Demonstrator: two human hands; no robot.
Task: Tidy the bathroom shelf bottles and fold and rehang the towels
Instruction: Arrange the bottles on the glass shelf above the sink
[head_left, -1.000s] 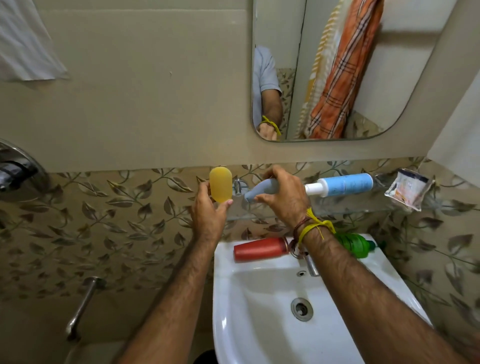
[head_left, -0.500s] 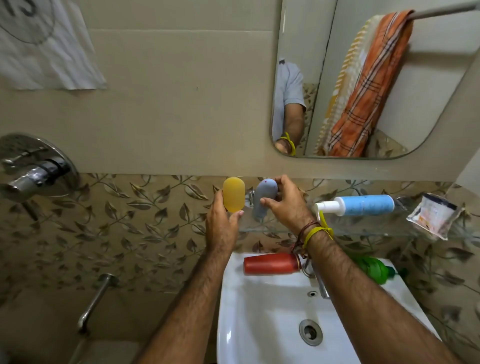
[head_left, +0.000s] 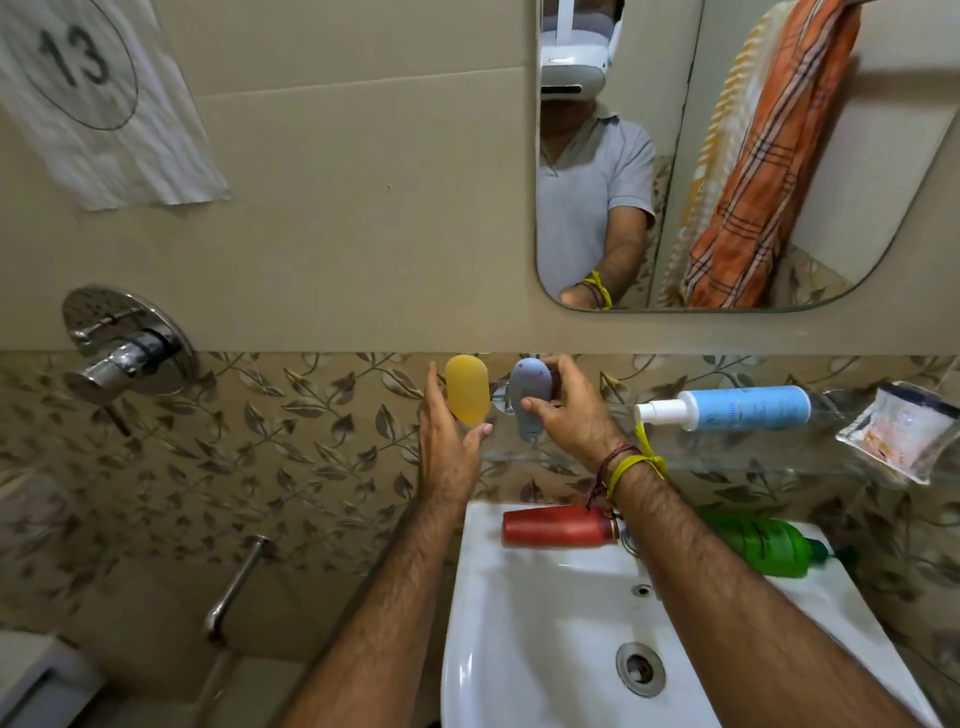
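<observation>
Two small bottles stand up at the left end of the glass shelf (head_left: 727, 460), and the person has one in each of the hands. The left hand (head_left: 449, 452) is half open, with its fingers behind the yellow bottle (head_left: 467, 388) and its thumb just under it; whether it grips or only steadies it is hard to tell. The right hand (head_left: 569, 415) is curled round the grey bottle (head_left: 529, 395), thumb in front and fingers behind. Both bottles look like smooth plastic, so they are likely light and a bit slippery, and best held round the middle. The glass shelf is thin and slick, so a bottle could tip or slide if set down fast. A blue bottle (head_left: 737, 408) lies on its side farther right on the shelf, next to a clear packet (head_left: 904, 434). Below, a red bottle (head_left: 556, 526) and a green bottle (head_left: 763, 545) lie on their sides on the back of the white sink (head_left: 519, 649). The room is small, with leaf tiles on the wall. The mirror (head_left: 878, 171) shows an orange checked towel (head_left: 769, 171) hanging bunched on a rail, not yet folded.
</observation>
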